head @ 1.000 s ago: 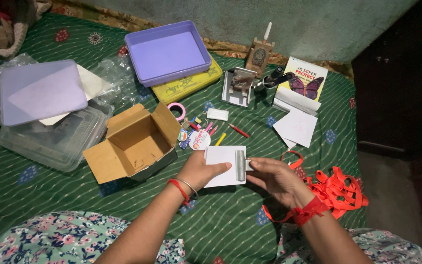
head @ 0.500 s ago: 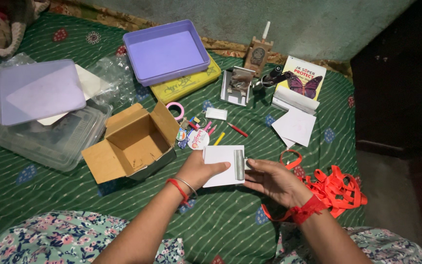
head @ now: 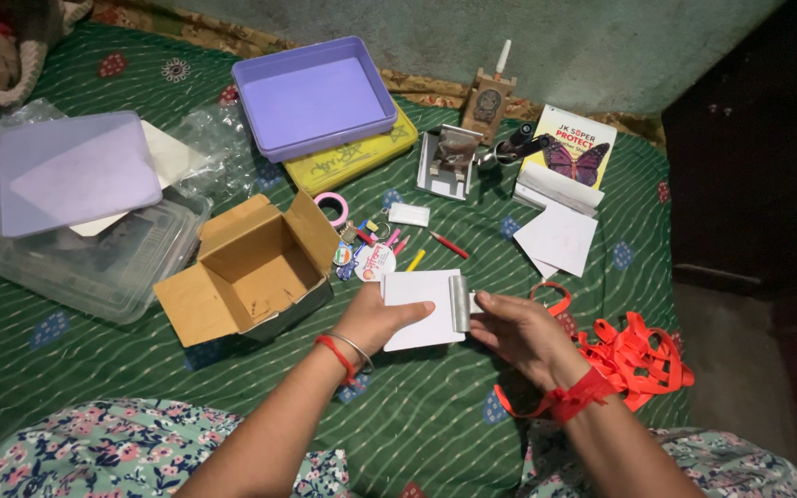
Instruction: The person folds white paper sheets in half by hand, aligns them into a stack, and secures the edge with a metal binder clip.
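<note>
On a green patterned bedspread [head: 94, 369], a person is holding a white pad of paper [head: 422, 309] between both hands, just beside an open cardboard box [head: 251, 277]. The left hand [head: 375, 318] is closing around the pad's lower left corner, thumb lying on top, while the right hand [head: 518, 332] is pinching the metal clip [head: 459, 302] on the pad's right edge with its fingertips. The clip appears to be getting worked along or off that edge; shifting it calls for a firm pinch while the left hand steadies the sheets. Red ribbon [head: 638, 355] is lying in a heap beside the right wrist, and a purple tray [head: 315, 97], pens and small badges are sitting beyond. Compared with a second ago, little is changing: both hands are keeping their hold and the pad is staying in place.
</note>
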